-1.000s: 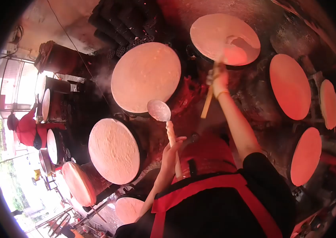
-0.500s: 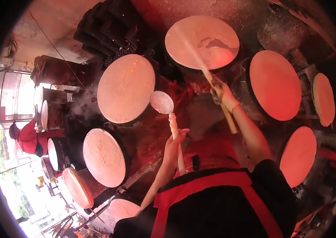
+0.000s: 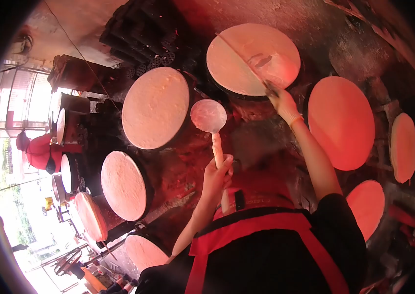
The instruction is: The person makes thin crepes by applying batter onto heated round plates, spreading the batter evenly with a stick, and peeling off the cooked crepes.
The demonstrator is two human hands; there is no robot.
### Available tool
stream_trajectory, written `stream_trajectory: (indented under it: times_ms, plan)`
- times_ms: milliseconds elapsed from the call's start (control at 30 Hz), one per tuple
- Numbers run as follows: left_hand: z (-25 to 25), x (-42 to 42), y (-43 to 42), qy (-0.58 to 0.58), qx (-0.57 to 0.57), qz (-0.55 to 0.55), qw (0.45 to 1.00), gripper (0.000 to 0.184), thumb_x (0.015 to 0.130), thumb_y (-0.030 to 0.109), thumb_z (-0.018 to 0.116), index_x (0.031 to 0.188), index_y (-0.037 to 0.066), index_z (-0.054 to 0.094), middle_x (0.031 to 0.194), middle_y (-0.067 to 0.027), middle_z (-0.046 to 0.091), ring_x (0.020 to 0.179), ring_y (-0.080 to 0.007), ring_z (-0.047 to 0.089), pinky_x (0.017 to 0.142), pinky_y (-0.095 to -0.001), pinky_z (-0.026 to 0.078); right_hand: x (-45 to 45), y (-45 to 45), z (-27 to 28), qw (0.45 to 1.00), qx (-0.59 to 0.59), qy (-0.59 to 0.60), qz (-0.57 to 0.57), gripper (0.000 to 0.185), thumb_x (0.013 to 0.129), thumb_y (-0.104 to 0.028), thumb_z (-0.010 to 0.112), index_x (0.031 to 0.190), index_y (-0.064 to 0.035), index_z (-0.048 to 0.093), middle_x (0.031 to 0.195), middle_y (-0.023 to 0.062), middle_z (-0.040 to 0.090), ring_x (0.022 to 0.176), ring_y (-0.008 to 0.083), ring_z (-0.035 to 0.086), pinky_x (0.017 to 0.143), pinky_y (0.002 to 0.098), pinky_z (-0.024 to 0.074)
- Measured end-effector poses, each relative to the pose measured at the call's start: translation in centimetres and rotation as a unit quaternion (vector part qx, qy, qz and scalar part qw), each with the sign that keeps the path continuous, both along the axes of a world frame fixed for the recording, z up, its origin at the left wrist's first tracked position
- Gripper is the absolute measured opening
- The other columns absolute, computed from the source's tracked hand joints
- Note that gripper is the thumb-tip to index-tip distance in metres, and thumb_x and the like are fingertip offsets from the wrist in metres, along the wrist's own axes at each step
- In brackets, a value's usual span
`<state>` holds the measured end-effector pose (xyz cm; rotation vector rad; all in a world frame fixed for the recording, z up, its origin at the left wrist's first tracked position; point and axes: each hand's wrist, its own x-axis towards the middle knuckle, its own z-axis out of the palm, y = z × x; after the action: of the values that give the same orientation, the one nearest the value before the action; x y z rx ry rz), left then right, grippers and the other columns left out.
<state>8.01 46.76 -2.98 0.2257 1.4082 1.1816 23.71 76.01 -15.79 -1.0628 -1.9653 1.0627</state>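
My left hand (image 3: 217,175) is wrapped around the pale handle of a ladle (image 3: 209,116). The ladle's round bowl faces up in front of my apron, and batter coats it. My right hand (image 3: 283,103) grips a long wooden spatula (image 3: 241,58), which now shows as a thin dark line. Its blade reaches across the top round griddle (image 3: 222,78), over a layer of pale batter. A small dark gap (image 3: 264,61) shows in that batter to the right of the blade. The lower end of the spatula is hidden behind my hand and forearm.
Round griddles with pale sheets stand around me: one at the upper left (image 3: 156,108), one at the right (image 3: 341,122), and several more. Dark perforated coal cylinders (image 3: 139,36) are stacked at the upper left. A person in red (image 3: 41,151) is at the far left.
The spatula has turned from its broad face to its edge over the top griddle. The gap in the batter has shrunk. The ladle has swung slightly right and stands more upright.
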Motion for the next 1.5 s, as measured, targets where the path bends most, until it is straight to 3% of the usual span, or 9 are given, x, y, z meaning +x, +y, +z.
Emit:
stream_trajectory:
  times_ms: [100,167,333,767,867,1000,1300,1433,1500]
  plan:
    - [0.2,-2.4,-0.1,-0.004,0.003,0.018,1.0,0.017,0.099,0.024,0.057,0.102,0.008,0.052,0.071,0.0013,0.049,0.046,-0.0034,0.036,0.039,-0.0205,0.029,2.0,-0.7,-4.5,0.95,-0.065,0.227,-0.206,0.039,0.097,-0.011,0.058,0.135,-0.0081,0.056,0.124,0.0111,0.066,0.117,0.018,0.058,0.099,0.0291,0.0426]
    - [-1.1,-3.7,-0.2,-0.02,0.009,0.024,0.999,0.017,0.099,0.024,0.057,0.1,0.009,0.05,0.072,0.0009,0.049,0.048,-0.004,0.038,0.039,-0.0205,0.029,0.0,-4.7,-1.3,0.901,-0.221,0.21,-0.307,0.038,0.1,-0.016,0.055,0.138,-0.0197,0.056,0.088,-0.0033,0.062,0.063,0.0069,0.053,0.053,0.0225,0.0427]
    - [-2.8,-5.3,1.4,-0.056,0.047,0.018,0.997,0.015,0.099,0.019,0.057,0.106,0.008,0.051,0.08,0.0004,0.05,0.055,-0.0041,0.041,0.043,-0.0194,0.03,-6.6,-5.2,2.3,0.881,-0.387,0.227,-0.149,0.044,0.099,-0.025,0.055,0.142,-0.0234,0.049,0.062,-0.0053,0.042,0.04,0.0059,0.033,0.037,0.0261,0.0259]
    - [-2.7,-8.9,2.8,-0.12,0.028,-0.052,0.991,0.013,0.098,0.017,0.057,0.104,0.008,0.051,0.081,0.0001,0.05,0.058,-0.0042,0.041,0.044,-0.0173,0.029,-2.2,-2.4,0.7,0.907,-0.252,0.2,-0.273,0.041,0.099,-0.02,0.055,0.139,-0.0185,0.053,0.059,-0.0075,0.038,0.04,0.0038,0.032,0.035,0.0241,0.0246]
    - [-3.5,-9.2,4.2,-0.1,0.039,-0.073,0.991,0.014,0.098,0.018,0.056,0.106,0.007,0.052,0.078,0.001,0.049,0.057,-0.0049,0.042,0.044,-0.0184,0.031,-0.8,-3.0,0.5,0.916,-0.273,0.155,-0.248,0.039,0.098,-0.007,0.053,0.137,-0.0011,0.052,0.116,0.0053,0.063,0.102,0.0122,0.057,0.088,0.0239,0.0451]
    - [-5.5,-10.6,10.2,-0.041,0.071,-0.108,0.991,0.012,0.097,0.018,0.056,0.099,0.008,0.05,0.073,0.0027,0.047,0.056,-0.0061,0.042,0.044,-0.0207,0.033,1.6,-9.6,0.2,0.914,-0.323,0.19,-0.158,0.04,0.097,-0.001,0.054,0.137,0.0017,0.052,0.134,0.0047,0.056,0.118,0.0103,0.05,0.099,0.021,0.0369]
    - [-9.2,-5.4,24.6,0.069,0.022,-0.086,0.994,0.004,0.087,-0.004,0.049,0.086,-0.006,0.045,0.065,-0.0132,0.049,0.049,-0.0244,0.053,0.039,-0.0386,0.044,-0.1,-10.6,-3.6,0.898,-0.249,0.271,-0.241,0.035,0.097,-0.015,0.06,0.131,-0.0095,0.06,0.095,-0.004,0.06,0.068,0.0055,0.049,0.059,0.0211,0.0392]
    - [-9.8,-4.4,25.1,-0.286,0.02,-0.049,0.957,0.008,0.092,0.002,0.046,0.085,-0.002,0.047,0.069,-0.0061,0.046,0.048,-0.0174,0.044,0.043,-0.0304,0.039,-1.8,-11.0,1.5,0.812,-0.492,0.272,-0.158,0.035,0.097,-0.02,0.057,0.132,-0.0248,0.058,0.058,-0.0042,0.044,0.036,0.0082,0.031,0.034,0.0263,0.0246]
    - [-7.4,-9.2,24.1,-0.71,-0.001,-0.027,0.703,0.012,0.097,0.005,0.045,0.087,-0.001,0.048,0.068,-0.004,0.045,0.049,-0.0149,0.042,0.044,-0.0282,0.038,-0.2,-9.8,3.5,0.811,-0.503,0.282,-0.101,0.035,0.098,-0.02,0.055,0.132,-0.0273,0.057,0.057,-0.0026,0.047,0.036,0.0093,0.035,0.034,0.0258,0.0257]
